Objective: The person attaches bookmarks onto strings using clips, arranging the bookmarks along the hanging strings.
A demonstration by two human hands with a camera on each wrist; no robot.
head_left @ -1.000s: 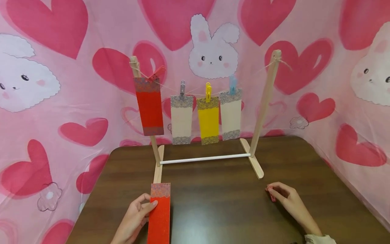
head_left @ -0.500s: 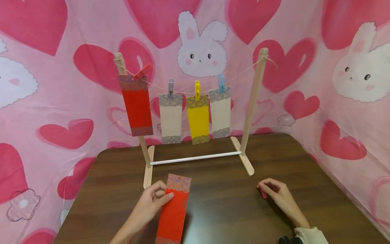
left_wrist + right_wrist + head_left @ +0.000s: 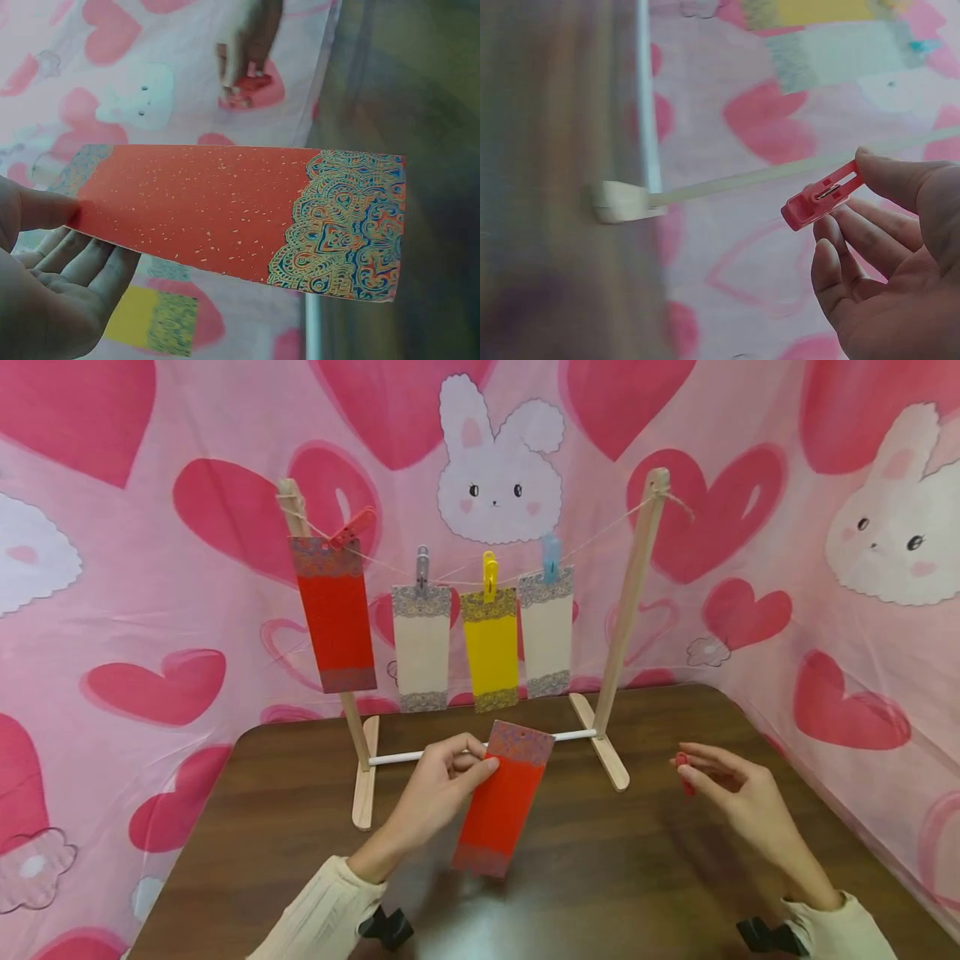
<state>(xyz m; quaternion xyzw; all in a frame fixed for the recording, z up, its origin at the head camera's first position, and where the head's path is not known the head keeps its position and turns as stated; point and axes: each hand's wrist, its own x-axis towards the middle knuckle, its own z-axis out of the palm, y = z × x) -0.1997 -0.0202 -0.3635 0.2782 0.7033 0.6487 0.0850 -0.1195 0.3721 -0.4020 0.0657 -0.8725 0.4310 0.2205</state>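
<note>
My left hand (image 3: 442, 785) pinches a red card (image 3: 504, 802) with patterned lace-like bands at both ends, thumb on its front near the upper left edge. The card tilts above the table, in front of the rack's white crossbar. In the left wrist view the red card (image 3: 202, 202) shows small gold flecks. On the right, my right hand (image 3: 742, 785) holds a red clothespin (image 3: 686, 774) between thumb and fingers, raised over the table. In the right wrist view the clothespin (image 3: 821, 196) points away from the hand, thumb at its handle end.
A wooden rack (image 3: 630, 610) stands at the back with a string between its posts. From it hang a red card (image 3: 335, 618), a cream card (image 3: 422, 647), a yellow card (image 3: 491, 652) and another cream card (image 3: 547, 635), each by a clothespin. Below is the brown table (image 3: 585, 877).
My left hand has carried the red card up and to the right, toward the rack. My right hand has lifted with the red clothespin. The head view has shifted slightly.
</note>
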